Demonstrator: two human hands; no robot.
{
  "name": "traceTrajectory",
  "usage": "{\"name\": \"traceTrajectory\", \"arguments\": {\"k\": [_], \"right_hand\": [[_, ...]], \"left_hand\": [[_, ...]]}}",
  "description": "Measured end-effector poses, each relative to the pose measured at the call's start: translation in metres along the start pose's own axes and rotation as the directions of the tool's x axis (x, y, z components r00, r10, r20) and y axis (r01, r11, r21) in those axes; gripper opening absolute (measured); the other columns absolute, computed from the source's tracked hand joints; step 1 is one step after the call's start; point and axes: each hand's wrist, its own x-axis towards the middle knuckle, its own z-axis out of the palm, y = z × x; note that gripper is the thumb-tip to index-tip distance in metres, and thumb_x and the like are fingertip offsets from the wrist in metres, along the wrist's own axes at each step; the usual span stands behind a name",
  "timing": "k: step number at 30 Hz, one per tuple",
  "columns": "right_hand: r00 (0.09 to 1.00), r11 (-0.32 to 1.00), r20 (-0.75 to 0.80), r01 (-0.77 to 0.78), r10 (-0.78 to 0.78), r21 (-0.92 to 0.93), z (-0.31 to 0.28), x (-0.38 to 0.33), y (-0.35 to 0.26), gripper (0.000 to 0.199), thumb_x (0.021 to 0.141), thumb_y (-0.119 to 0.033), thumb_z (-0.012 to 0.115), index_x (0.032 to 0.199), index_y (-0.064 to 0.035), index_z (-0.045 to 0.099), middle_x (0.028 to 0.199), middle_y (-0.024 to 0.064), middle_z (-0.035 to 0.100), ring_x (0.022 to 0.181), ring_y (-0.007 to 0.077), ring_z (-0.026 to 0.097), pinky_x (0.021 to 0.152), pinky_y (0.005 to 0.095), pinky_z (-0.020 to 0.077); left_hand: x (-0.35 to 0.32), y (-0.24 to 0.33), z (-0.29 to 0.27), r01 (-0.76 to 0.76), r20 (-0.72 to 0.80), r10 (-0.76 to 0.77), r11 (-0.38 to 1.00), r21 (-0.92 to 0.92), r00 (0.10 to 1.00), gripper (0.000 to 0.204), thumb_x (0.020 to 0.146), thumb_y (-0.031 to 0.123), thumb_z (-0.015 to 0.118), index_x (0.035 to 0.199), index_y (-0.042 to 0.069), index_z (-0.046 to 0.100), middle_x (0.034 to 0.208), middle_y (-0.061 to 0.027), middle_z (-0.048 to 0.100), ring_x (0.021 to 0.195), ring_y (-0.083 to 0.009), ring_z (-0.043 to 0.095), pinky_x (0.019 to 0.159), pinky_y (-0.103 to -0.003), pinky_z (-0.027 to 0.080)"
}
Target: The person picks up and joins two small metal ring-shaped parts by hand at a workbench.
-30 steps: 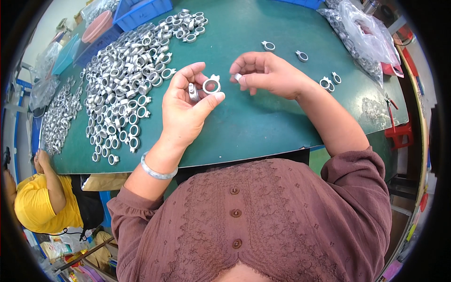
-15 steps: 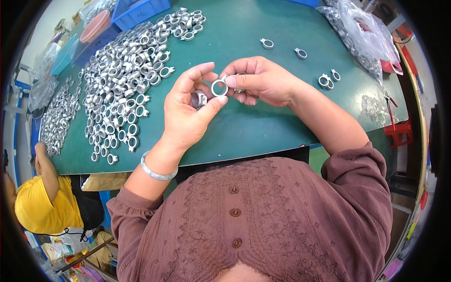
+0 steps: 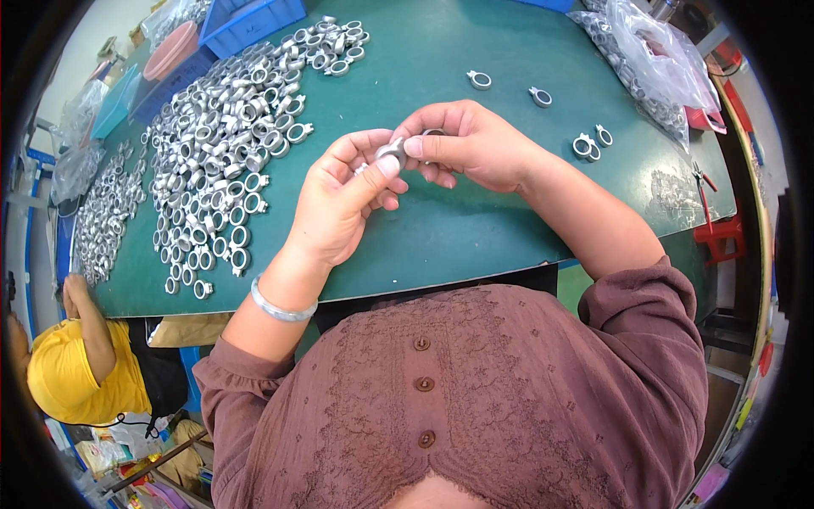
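My left hand [image 3: 339,199] and my right hand [image 3: 483,148] meet above the table, both closed on one silver metal ring [image 3: 393,153] with a small lug. The ring is tilted, pinched between both thumbs and fingertips. A second metal ring [image 3: 434,133] shows partly behind my right thumb, within the curled fingers. A bit of shiny metal [image 3: 361,169] peeks out between my left thumb and fingers; most of it is hidden. To the left lies a large heap of similar rings [image 3: 225,127]. Several single rings [image 3: 541,97] lie apart on the right.
The green table [image 3: 475,229] carries a second heap [image 3: 102,229] at far left, near a person in a yellow top [image 3: 85,369]. Blue crates [image 3: 246,25] and a pink basin [image 3: 172,48] stand behind. At right are a plastic bag of parts [image 3: 640,68] and red-handled pliers [image 3: 705,191].
The pinched ring has turned from nearly face-on to tilted. My left fingers have closed in, covering most of the metal piece in that palm. The other person's hands have shifted slightly.
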Motion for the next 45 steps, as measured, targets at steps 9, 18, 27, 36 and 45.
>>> {"name": "traceTrajectory", "arguments": {"k": [9, 18, 27, 36, 45], "right_hand": [[0.976, 0.983, 0.144, 0.146, -0.162, 0.114, -0.001, -0.001, 0.000, 0.040, 0.077, -0.002, 0.052, 0.115, 0.0022, 0.042, 0.105, 0.0134, 0.053, 0.089, 0.0165, 0.054, 0.076, 0.0280, 0.0451], [0.959, 0.960, 0.069, 0.269, -0.274, 0.082, 0.000, 0.000, 0.000, 0.034, 0.078, -0.003, 0.055, 0.111, -0.0004, 0.045, 0.108, 0.0111, 0.053, 0.089, 0.0151, 0.055, 0.078, 0.0290, 0.0446], [0.927, 0.929, 0.071, 0.364, -0.368, 0.064, 0.006, 0.001, 0.002, 0.035, 0.078, -0.004, 0.057, 0.111, -0.0021, 0.047, 0.106, 0.0073, 0.054, 0.092, 0.0117, 0.052, 0.081, 0.0269, 0.0429], [0.909, 0.869, 0.028, 0.407, -0.417, -0.282, 0.004, 0.001, 0.008, 0.033, 0.076, 0.001, 0.058, 0.108, -0.0026, 0.054, 0.096, 0.0028, 0.052, 0.086, 0.0106, 0.050, 0.076, 0.0246, 0.0440], [0.880, 0.810, 0.051, 0.456, -0.472, -0.368, 0.004, -0.002, 0.004, 0.032, 0.076, 0.000, 0.058, 0.107, -0.0046, 0.056, 0.099, 0.0042, 0.051, 0.089, 0.0116, 0.050, 0.075, 0.0245, 0.0439]], "left_hand": [[0.004, 0.002, -0.017, 0.057, -0.095, -0.097, 0.931, -0.359, 0.991, 0.015, 0.082, 0.019, 0.053, 0.088, 0.004, 0.052, 0.081, -0.0075, 0.058, 0.072, -0.0192, 0.061, 0.057, -0.024, 0.050], [0.003, 0.002, -0.015, 0.139, -0.091, -0.175, 0.941, -0.310, 0.980, 0.016, 0.081, 0.022, 0.057, 0.080, 0.007, 0.053, 0.073, -0.0040, 0.055, 0.056, -0.0116, 0.049, 0.044, -0.020, 0.035], [0.000, 0.001, 0.006, 0.157, -0.020, -0.163, 0.973, -0.166, 0.986, 0.015, 0.082, 0.013, 0.056, 0.095, 0.006, 0.056, 0.077, -0.0019, 0.054, 0.060, -0.0089, 0.047, 0.046, -0.018, 0.034], [0.002, -0.006, 0.003, -0.017, -0.091, 0.008, 0.994, -0.105, 0.996, 0.013, 0.078, 0.006, 0.061, 0.090, 0.007, 0.057, 0.076, 0.0002, 0.055, 0.061, -0.0071, 0.048, 0.050, -0.019, 0.035], [0.000, -0.007, 0.005, -0.144, -0.130, 0.154, 0.986, 0.081, 0.980, 0.014, 0.075, 0.008, 0.065, 0.087, 0.003, 0.059, 0.069, 0.0017, 0.053, 0.058, -0.0038, 0.045, 0.049, -0.016, 0.034]]}}
